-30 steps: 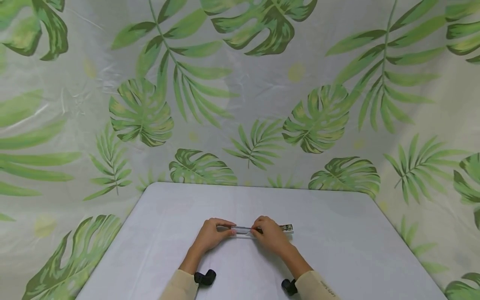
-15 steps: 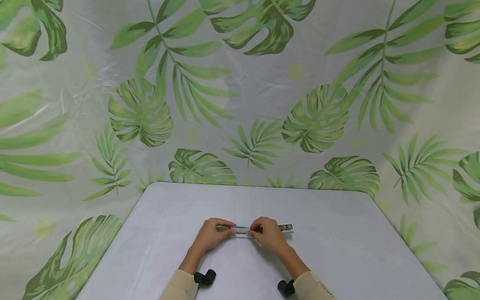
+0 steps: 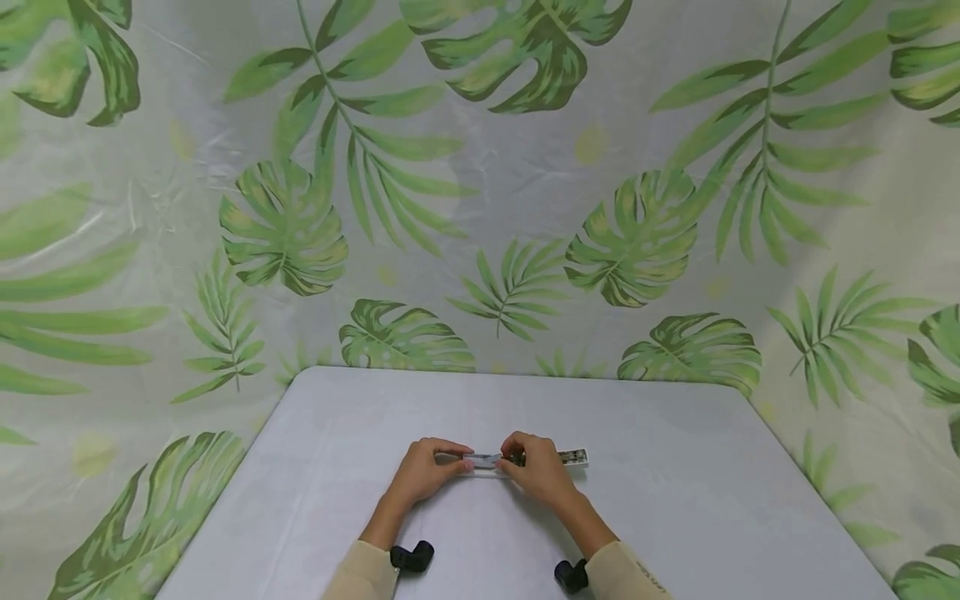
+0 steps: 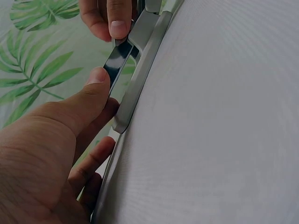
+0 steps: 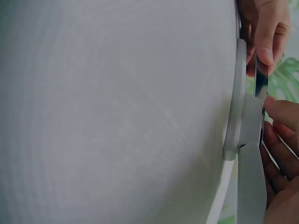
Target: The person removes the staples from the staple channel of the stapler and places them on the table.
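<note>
A grey stapler [image 5: 250, 119] lies on the table, swung open, with its top arm [image 5: 252, 182] folded back to the right. Its shiny metal magazine [image 4: 117, 58] stands raised above the long base [image 4: 140, 81]. My left hand [image 3: 420, 471] pinches the magazine's left end between thumb and forefinger. At the other end of the magazine, near the hinge, my right hand [image 3: 536, 467] pinches with thumb and forefinger. Whether a staple strip sits between those right fingers is too small to tell. The right hand covers the hinge area in the head view.
The white table [image 3: 480, 408] spreads out on all sides of the hands. Behind it hangs a leaf-patterned curtain [image 3: 480, 208]. A small black camera [image 3: 412, 557] is on the left wrist and another black camera [image 3: 572, 575] on the right.
My right hand has shifted slightly left along the magazine. The metal between the hands shows brighter and tilts a little more. The left hand stays in place.
</note>
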A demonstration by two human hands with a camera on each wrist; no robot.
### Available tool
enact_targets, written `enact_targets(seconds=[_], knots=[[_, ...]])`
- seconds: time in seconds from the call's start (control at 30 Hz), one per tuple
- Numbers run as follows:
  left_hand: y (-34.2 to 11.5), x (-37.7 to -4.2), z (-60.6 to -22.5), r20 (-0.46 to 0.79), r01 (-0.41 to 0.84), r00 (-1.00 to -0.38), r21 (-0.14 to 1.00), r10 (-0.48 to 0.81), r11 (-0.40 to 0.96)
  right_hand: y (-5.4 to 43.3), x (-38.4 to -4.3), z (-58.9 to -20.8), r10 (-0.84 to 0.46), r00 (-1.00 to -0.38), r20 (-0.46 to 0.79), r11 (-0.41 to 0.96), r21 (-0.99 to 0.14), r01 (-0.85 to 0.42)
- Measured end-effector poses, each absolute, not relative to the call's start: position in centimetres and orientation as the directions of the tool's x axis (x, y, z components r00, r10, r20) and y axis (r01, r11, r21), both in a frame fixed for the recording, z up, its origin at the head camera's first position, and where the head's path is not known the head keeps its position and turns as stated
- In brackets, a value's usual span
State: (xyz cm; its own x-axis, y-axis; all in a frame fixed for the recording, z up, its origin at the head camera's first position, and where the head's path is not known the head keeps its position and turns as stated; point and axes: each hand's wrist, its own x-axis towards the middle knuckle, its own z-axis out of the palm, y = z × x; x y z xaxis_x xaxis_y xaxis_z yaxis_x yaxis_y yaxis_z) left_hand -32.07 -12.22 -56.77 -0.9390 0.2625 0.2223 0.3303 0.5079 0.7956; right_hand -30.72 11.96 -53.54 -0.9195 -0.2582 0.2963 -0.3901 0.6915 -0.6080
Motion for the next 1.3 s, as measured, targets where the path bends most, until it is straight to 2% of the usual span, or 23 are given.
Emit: enact_targets(seconds=[0.37, 1.0, 1.3], knots=[[-12.0, -32.1, -57.0, 0.223, 0.331, -0.939, 0.797, 0.263, 0.505, 12.3, -31.0, -53.3, -0.393, -0.871, 0.295, 0.754, -0.440, -0.488], [-12.2, -32.2, -56.6, 0.223, 0.334, -0.938, 0.793, 0.267, 0.510, 14.0, -31.2, -53.7, -0.354, -0.861, 0.364, 0.610, -0.608, -0.508], [-12.2, -32.3, -56.9, 0.221, 0.332, -0.938, 0.791, 0.266, 0.515, 16.2, -30.8, -52.4, -0.319, -0.883, 0.343, 0.634, -0.616, -0.468]])
